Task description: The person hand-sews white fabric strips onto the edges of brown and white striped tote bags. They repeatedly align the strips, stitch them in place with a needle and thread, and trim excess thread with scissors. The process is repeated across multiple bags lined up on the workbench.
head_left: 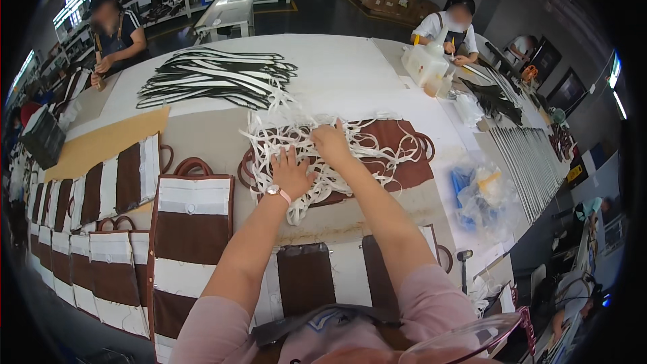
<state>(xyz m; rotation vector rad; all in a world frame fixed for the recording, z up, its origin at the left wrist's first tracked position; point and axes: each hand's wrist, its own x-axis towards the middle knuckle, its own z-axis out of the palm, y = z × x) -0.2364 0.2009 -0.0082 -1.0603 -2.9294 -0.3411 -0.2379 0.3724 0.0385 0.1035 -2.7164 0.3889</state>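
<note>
A tangled heap of narrow white straps (290,145) lies over brown panels with looped handles (397,158) at the centre. My left hand (290,175), with a watch at the wrist, rests fingers spread on the heap. My right hand (331,143) is higher and further right in it, fingers bent onto the white straps. Brown-and-white striped bag pieces (192,263) lie at left, and another (303,273) lies beneath my forearms.
Black-and-white straps (216,77) lie at the back, metal rods (519,168) at right, near a plastic bag (485,195), a hammer (464,269) and a white jug (424,67). Co-workers sit at back left (118,40) and back right (451,34). A yellow board (108,135) lies left.
</note>
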